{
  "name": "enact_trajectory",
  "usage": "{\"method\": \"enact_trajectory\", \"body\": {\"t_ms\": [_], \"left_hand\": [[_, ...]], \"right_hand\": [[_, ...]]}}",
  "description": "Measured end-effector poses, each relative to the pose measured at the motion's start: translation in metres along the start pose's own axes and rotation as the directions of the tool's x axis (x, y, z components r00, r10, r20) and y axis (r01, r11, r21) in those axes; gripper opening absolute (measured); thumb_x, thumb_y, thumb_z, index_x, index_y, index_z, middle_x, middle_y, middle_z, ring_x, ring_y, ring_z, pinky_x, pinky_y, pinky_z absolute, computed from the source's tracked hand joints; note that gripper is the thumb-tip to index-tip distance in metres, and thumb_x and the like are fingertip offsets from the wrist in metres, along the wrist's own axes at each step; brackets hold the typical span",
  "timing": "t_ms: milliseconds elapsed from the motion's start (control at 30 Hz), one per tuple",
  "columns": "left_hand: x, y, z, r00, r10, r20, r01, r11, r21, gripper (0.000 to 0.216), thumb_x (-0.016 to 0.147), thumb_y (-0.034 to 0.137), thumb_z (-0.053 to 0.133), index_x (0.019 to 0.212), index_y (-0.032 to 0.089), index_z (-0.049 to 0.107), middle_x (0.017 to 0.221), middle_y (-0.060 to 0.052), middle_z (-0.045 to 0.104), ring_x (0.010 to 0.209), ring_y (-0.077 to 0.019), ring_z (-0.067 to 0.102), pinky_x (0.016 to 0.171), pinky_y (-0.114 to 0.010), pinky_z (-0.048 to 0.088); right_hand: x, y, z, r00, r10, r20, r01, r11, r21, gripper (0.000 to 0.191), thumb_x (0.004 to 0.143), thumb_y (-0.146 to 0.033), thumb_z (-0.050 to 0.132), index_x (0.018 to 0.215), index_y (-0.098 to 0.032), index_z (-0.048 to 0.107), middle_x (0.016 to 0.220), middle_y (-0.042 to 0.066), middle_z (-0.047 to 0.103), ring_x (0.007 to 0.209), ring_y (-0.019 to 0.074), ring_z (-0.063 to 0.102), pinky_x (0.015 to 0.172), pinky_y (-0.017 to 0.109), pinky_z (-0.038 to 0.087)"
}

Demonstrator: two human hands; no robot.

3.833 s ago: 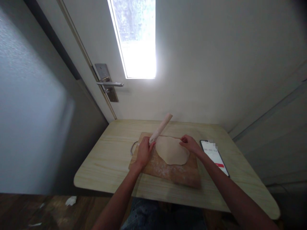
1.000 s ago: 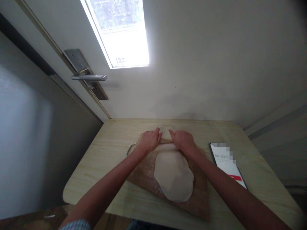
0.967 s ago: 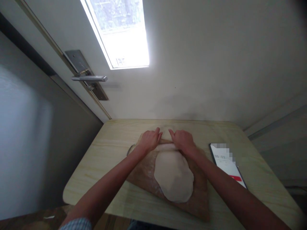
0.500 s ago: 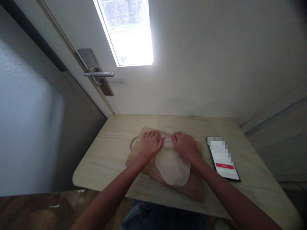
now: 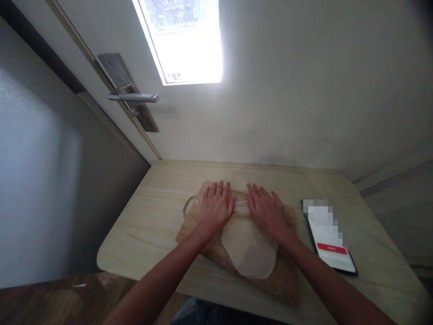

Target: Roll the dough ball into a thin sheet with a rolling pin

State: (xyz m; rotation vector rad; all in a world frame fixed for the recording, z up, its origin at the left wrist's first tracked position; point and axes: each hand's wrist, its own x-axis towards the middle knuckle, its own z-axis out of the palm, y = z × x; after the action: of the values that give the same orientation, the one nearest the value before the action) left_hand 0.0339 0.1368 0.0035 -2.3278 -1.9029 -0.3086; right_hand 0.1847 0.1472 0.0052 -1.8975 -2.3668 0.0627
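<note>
The fingers of both hands are spread and stretched out long, pointing to the far side, with none curled into a fist. The left hand (image 5: 218,206) and the right hand (image 5: 267,211) lie palm down, side by side, with a small gap between the thumbs. In that gap shows a pale, round, wooden rolling pin (image 5: 241,207). Its long way runs from left to right, across the way the fingers point. Its ends are hidden, so it seems to go under both palms. Neither hand looks nearer to it: one is on the left part, one on the right.

The flat, cream-coloured sheet of dough (image 5: 253,250) lies on the near side of the pin, below the fingers and between the two wrists. Its far edge meets the pin; I cannot tell if some dough is wrapped around it.

Under the dough is a brown wooden board (image 5: 286,282), turned a bit, with a shiny metal ring handle (image 5: 185,207) at its left end. The board sits on a light yellow wooden table (image 5: 142,216). Well to the right lies a black phone with a white screen (image 5: 333,259). On the far side stands a pale door (image 5: 287,90) with a silver handle (image 5: 133,97).
</note>
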Motion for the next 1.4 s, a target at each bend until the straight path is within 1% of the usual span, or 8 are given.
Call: {"method": "enact_trajectory", "body": {"t_ms": [300,567,767,900,1000,1100,1233,1400], "left_hand": [[0.039,-0.012,0.003,0.998,-0.002,0.068,0.010,0.994,-0.109,0.041,0.089,0.036,0.020,0.117,0.014,0.042,0.120,-0.011,0.050,0.109,-0.0196,0.046,0.093,-0.034,0.030],[0.067,-0.016,0.007,0.997,0.010,0.075,-0.002,0.995,-0.099,0.039,0.090,0.033,0.017,0.097,0.014,0.051,0.095,-0.008,0.061,0.092,-0.0175,0.054,0.093,-0.038,0.028],[0.076,-0.016,0.008,0.993,0.022,0.120,-0.016,0.999,-0.050,0.041,0.090,0.034,0.017,0.092,0.013,0.053,0.092,-0.010,0.060,0.090,-0.0181,0.055,0.089,-0.037,0.032],[0.063,-0.015,0.002,0.988,0.014,0.154,-0.007,0.999,-0.046,0.042,0.090,0.032,0.017,0.092,0.013,0.055,0.089,-0.010,0.061,0.085,-0.0175,0.056,0.080,-0.033,0.038],[0.040,-0.010,-0.001,0.990,-0.025,0.136,0.031,0.999,-0.044,0.045,0.090,0.035,0.016,0.094,0.014,0.055,0.091,-0.010,0.061,0.088,-0.0187,0.056,0.081,-0.035,0.038],[0.010,-0.002,-0.003,0.998,-0.035,0.051,0.037,0.999,-0.040,0.042,0.089,0.038,0.019,0.104,0.017,0.052,0.109,-0.010,0.056,0.106,-0.0215,0.047,0.091,-0.039,0.031],[-0.023,0.006,-0.004,0.999,-0.044,0.010,0.044,0.999,-0.011,0.042,0.087,0.039,0.026,0.123,0.021,0.040,0.131,-0.008,0.039,0.123,-0.0242,0.029,0.100,-0.044,0.020],[-0.025,0.009,-0.005,0.998,-0.065,0.001,0.065,0.998,0.014,0.046,0.086,0.037,0.027,0.129,0.020,0.032,0.136,-0.007,0.031,0.127,-0.0248,0.021,0.102,-0.045,0.017]], "right_hand": [[0.039,0.002,0.000,0.991,0.059,0.116,-0.063,0.998,0.031,0.047,0.084,-0.027,0.023,0.128,-0.015,0.034,0.131,0.010,0.040,0.118,0.0219,0.036,0.096,0.046,0.024],[0.064,0.002,0.003,0.997,0.042,-0.070,-0.041,0.999,0.012,0.043,0.084,-0.022,0.023,0.122,-0.011,0.041,0.125,0.013,0.046,0.113,0.0208,0.041,0.095,0.043,0.022],[0.073,0.003,-0.002,0.995,0.090,-0.035,-0.089,0.996,0.017,0.039,0.085,-0.023,0.024,0.112,-0.010,0.049,0.112,0.014,0.055,0.100,0.0202,0.050,0.086,0.035,0.032],[0.061,0.001,-0.006,0.996,0.079,-0.031,-0.078,0.997,0.014,0.038,0.085,-0.024,0.025,0.111,-0.011,0.050,0.112,0.013,0.055,0.100,0.0198,0.050,0.084,0.032,0.032],[0.039,-0.001,-0.006,0.997,0.066,-0.041,-0.065,0.998,0.028,0.040,0.084,-0.026,0.027,0.115,-0.012,0.048,0.117,0.011,0.053,0.104,0.0198,0.048,0.087,0.032,0.031],[0.010,-0.004,-0.004,0.998,0.041,-0.056,-0.040,0.999,0.029,0.042,0.084,-0.026,0.028,0.120,-0.013,0.045,0.119,0.009,0.052,0.105,0.0195,0.048,0.092,0.034,0.027],[-0.023,-0.007,-0.002,0.994,-0.005,-0.113,0.006,1.000,0.009,0.042,0.085,-0.025,0.026,0.121,-0.015,0.045,0.119,0.009,0.053,0.113,0.0203,0.042,0.097,0.039,0.019],[-0.024,-0.007,0.001,0.992,-0.012,-0.125,0.014,1.000,0.012,0.042,0.084,-0.023,0.027,0.120,-0.015,0.046,0.119,0.008,0.053,0.116,0.0209,0.039,0.097,0.038,0.019]]}}
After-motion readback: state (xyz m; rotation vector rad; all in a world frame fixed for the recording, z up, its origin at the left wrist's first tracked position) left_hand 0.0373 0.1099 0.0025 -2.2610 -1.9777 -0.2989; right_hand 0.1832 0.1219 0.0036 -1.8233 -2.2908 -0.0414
